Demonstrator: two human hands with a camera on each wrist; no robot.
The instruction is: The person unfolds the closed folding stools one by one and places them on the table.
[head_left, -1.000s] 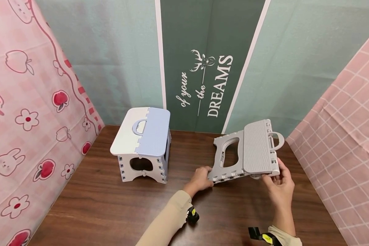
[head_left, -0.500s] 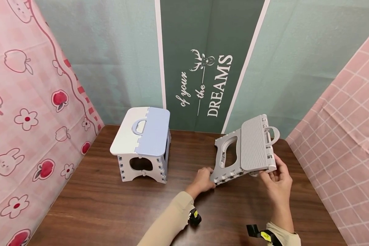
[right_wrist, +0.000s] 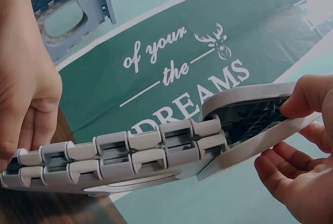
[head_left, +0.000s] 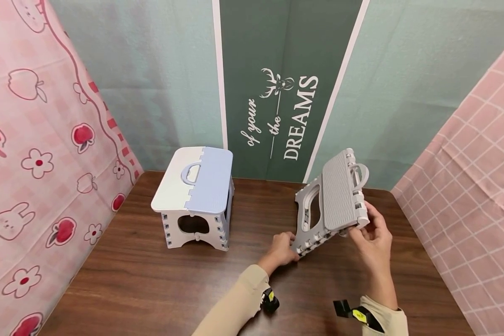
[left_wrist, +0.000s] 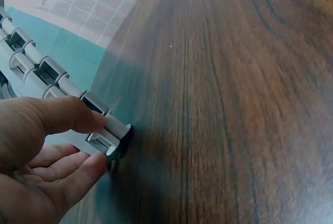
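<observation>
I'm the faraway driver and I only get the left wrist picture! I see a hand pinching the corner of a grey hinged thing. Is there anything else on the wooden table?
Observer: Yes. The head view shows a white and blue stool standing unfolded on the wooden table.
Operator: Ooh! And what's the right hand doing?
Observer: It holds the raised end of the grey stool, the same thing whose corner you see.
Operator: Has the grey stool got a handle?
Observer: Yes, a looped handle sticks out beside its ridged seat panel.
</observation>
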